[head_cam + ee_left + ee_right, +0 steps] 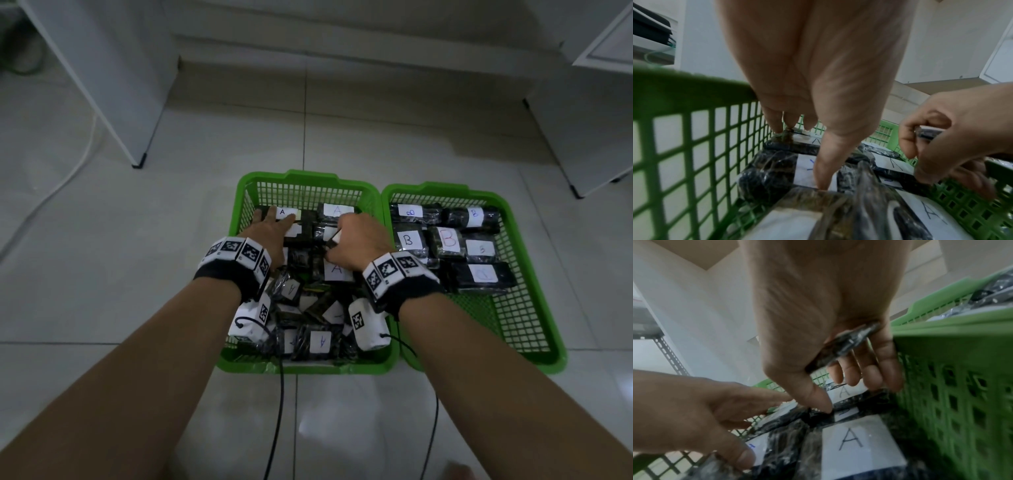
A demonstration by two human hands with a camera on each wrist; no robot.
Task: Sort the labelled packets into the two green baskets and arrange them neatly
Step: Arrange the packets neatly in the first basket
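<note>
I am gripping a dark plastic-wrapped packet (846,345) in my right hand (361,241), fingers curled around it. Just beside it, my left hand (270,231) is pressing flat, fingers straight, on the A-labelled black packets (337,270) filling the left green mesh plastic basket (246,192). Beyond my right hand, the right green mesh basket (513,308) is holding the B-labelled packets (448,240).

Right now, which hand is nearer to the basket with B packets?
Right. The right hand is beside the B basket; the left hand is at the A basket's far-left side.
</note>
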